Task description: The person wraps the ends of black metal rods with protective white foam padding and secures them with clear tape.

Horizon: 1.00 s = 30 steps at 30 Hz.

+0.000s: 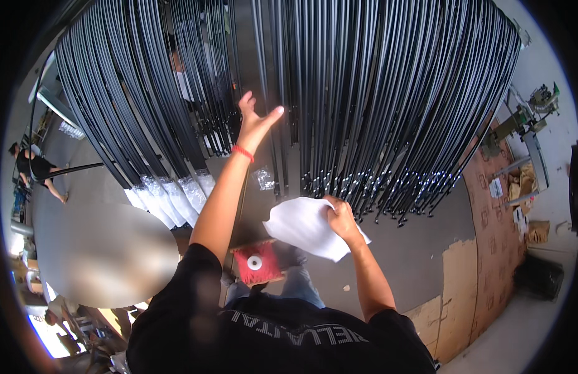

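Note:
My left hand (pixel 256 123) reaches up and forward, fingers and thumb spread, with nothing in it. A red band circles that wrist. The hand is just by a few long thin black rods (pixel 276 68) that look blurred; whether it touches one I cannot tell. My right hand (pixel 342 219) is closed on the edge of a limp white sheet (pixel 304 227), cloth or soft wrap, which hangs in front of my body. Beyond it stand many more black rods (pixel 376 112) in a dense row, their lower ends shiny.
At left, black rods (pixel 96 81) have lower ends in white and clear sleeves (pixel 170 199). Between the rows is crumpled clear plastic (pixel 264 179). By my legs, a red-topped stool (pixel 242 265) bears a white roll (pixel 255 262). People are beyond the rods and far left. Machinery (pixel 520 121) stands right.

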Available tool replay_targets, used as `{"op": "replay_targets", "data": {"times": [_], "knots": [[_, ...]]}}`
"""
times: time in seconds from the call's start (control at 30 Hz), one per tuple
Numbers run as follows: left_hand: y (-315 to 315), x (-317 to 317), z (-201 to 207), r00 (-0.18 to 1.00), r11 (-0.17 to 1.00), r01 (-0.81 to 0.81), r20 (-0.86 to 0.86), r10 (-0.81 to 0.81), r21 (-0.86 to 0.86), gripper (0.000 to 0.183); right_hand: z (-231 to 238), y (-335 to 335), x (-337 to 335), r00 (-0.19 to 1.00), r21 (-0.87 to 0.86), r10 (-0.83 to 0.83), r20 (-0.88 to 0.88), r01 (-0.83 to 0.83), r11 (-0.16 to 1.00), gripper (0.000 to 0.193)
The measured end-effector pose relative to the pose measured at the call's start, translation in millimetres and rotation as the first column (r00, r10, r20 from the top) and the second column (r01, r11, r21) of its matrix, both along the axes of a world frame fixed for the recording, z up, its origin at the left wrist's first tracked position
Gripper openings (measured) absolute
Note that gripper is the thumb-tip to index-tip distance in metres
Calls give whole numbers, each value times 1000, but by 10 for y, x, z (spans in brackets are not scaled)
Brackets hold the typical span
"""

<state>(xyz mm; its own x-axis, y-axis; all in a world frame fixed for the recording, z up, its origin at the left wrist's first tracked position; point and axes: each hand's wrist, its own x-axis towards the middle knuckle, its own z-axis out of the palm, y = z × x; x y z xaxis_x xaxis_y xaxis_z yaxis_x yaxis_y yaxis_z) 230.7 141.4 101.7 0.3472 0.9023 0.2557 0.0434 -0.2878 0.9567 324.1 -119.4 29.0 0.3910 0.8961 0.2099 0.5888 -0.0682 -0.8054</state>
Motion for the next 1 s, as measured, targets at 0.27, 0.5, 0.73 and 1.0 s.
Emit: {"op": "replay_targets", "data": {"times": [0.27, 0.5, 0.73, 1.0], "knots": [[511, 212, 318, 844, 815, 509, 347, -410, -276, 29, 298, 862, 502, 994, 59, 26, -104, -20, 998, 44], [520, 128, 387, 768, 694, 636, 363, -528, -338, 41, 631, 1599, 471, 986, -65, -133, -96, 127, 990, 36], [307, 261, 567, 778, 750, 623, 266, -569, -221, 28, 913, 1669, 484, 973, -45, -166, 159, 175, 983, 32], [231, 289, 621, 867, 849, 489, 220, -448, -200, 25, 887, 1713, 323, 993, 138, -109, 44, 102, 985, 20]]}}
